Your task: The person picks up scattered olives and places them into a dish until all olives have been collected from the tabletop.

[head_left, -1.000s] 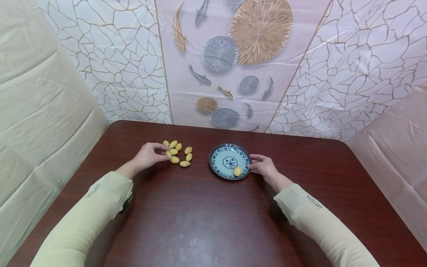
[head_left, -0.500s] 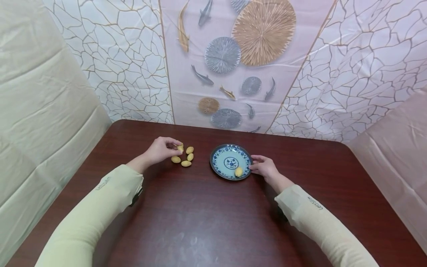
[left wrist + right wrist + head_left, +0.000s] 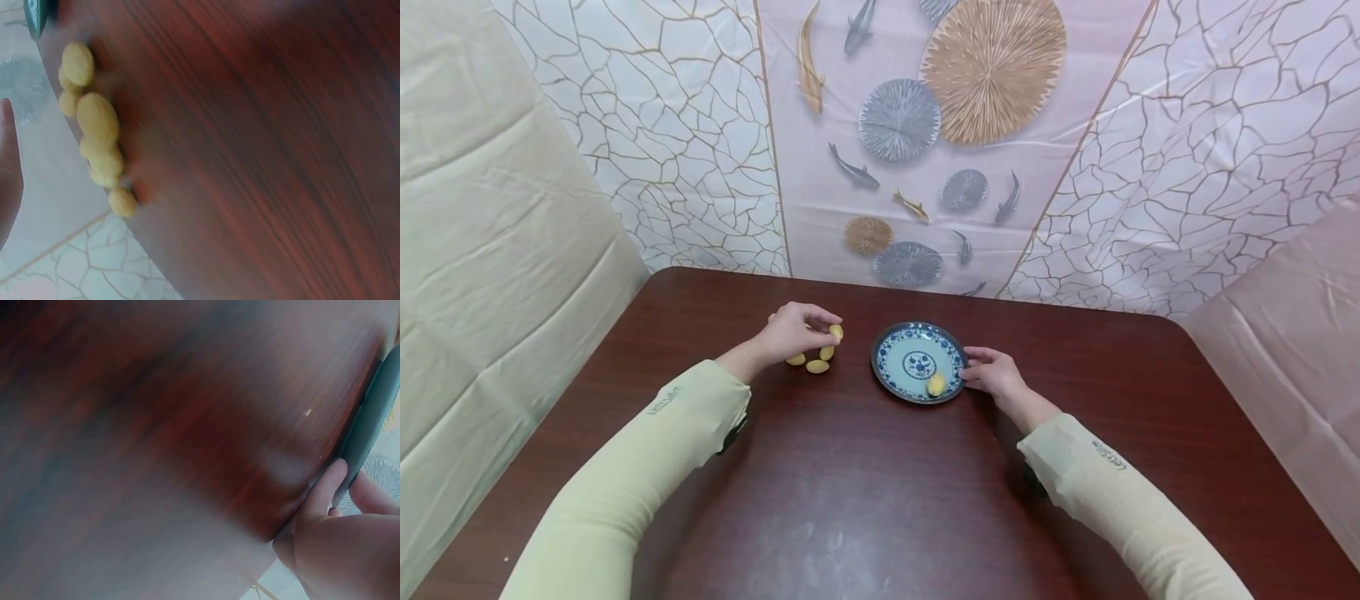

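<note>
My left hand [image 3: 790,332] pinches a small yellow oval fruit [image 3: 837,332] between thumb and fingertips, above the cluster at the back left of the table. More such fruits [image 3: 817,367] lie partly hidden beneath and behind this hand. Several of them show in a row in the left wrist view, one near its middle [image 3: 98,119]; there only a finger [image 3: 9,169] of the hand appears. To the right, a blue-patterned round plate [image 3: 895,367] carries one yellow fruit [image 3: 936,384]. My right hand [image 3: 992,375] grips the plate's right rim, thumb and finger on either side.
The dark red-brown wooden table [image 3: 850,483] has a rounded far edge. Behind it hangs a patterned cloth [image 3: 902,200], with pale cloth sides [image 3: 505,217] at left and right. Bare tabletop lies between the fruits and the plate.
Over the last second the left hand has taken a yellow fruit from the left of the cluster and carried it right, toward the plate. The right hand and plate stay in place.
</note>
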The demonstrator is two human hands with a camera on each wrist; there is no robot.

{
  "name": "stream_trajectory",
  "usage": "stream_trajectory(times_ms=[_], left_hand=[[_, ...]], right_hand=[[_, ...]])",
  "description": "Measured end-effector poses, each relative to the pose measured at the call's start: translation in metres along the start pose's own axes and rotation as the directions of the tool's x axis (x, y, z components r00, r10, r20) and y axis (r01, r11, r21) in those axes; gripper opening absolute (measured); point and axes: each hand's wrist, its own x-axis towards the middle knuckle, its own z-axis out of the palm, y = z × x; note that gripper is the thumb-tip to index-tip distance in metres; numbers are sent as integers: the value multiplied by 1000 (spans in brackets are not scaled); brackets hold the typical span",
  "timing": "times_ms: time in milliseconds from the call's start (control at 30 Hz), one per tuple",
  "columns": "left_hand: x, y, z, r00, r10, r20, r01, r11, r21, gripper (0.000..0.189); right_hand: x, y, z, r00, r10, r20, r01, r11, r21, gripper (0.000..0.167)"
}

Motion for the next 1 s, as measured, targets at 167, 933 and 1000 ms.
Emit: stream_trajectory(times_ms=[167, 933, 1000], left_hand=[[7, 11, 13, 999, 12, 42, -11, 1000, -12, 33], [31, 37, 74, 973, 121, 199, -127, 992, 16, 33], [32, 37, 78, 970, 118, 215, -123, 992, 11, 33]], right_hand=[[0, 0, 0, 1000, -7, 1, 7, 1000, 2, 54], [-2, -1, -1, 1000, -1, 5, 1, 1000, 13, 54], [-2, -1, 0, 1000, -7, 5, 7, 1000, 21, 54]])
